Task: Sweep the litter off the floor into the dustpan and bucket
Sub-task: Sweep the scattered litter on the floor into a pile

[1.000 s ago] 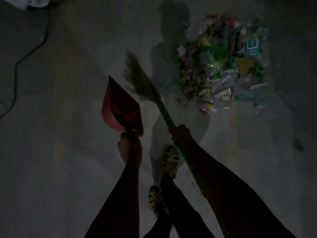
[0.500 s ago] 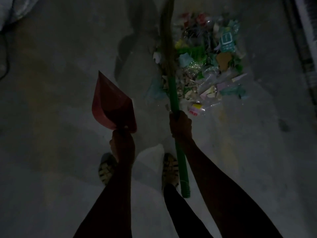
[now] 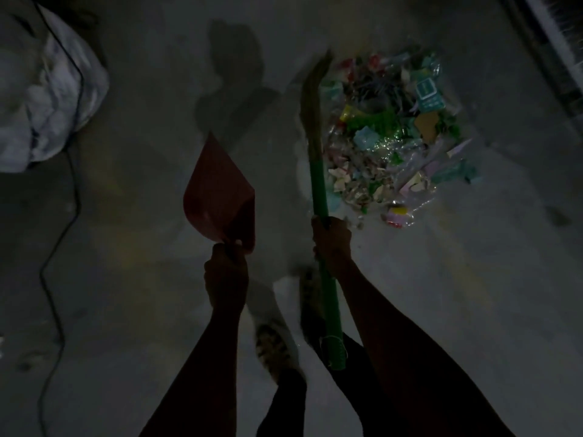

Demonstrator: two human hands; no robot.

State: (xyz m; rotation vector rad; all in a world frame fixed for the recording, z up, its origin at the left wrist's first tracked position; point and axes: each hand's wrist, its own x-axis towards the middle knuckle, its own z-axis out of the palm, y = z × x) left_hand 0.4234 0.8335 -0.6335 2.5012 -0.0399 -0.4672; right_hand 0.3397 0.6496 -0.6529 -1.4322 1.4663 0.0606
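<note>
The left hand (image 3: 225,272) grips the red dustpan (image 3: 220,197) by its handle. The right hand (image 3: 331,239) grips the green broom (image 3: 318,184), bristles toward 12 o'clock. The litter (image 3: 394,134) lies on the floor (image 3: 142,247) at 1 o'clock, touching the bristles.

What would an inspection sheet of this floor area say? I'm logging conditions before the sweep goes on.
Surface: bare grey floor, dimly lit.
Job's things: red dustpan held off the floor; green-handled broom with bristles beside the litter pile; no bucket seen.
Clutter: white bundle at far left.
Grips: left hand grips the dustpan handle; right hand grips the broom.
Cables: dark cable trailing across the floor at left.
Surroundings: dark-and-white edge at upper right, unclear.
</note>
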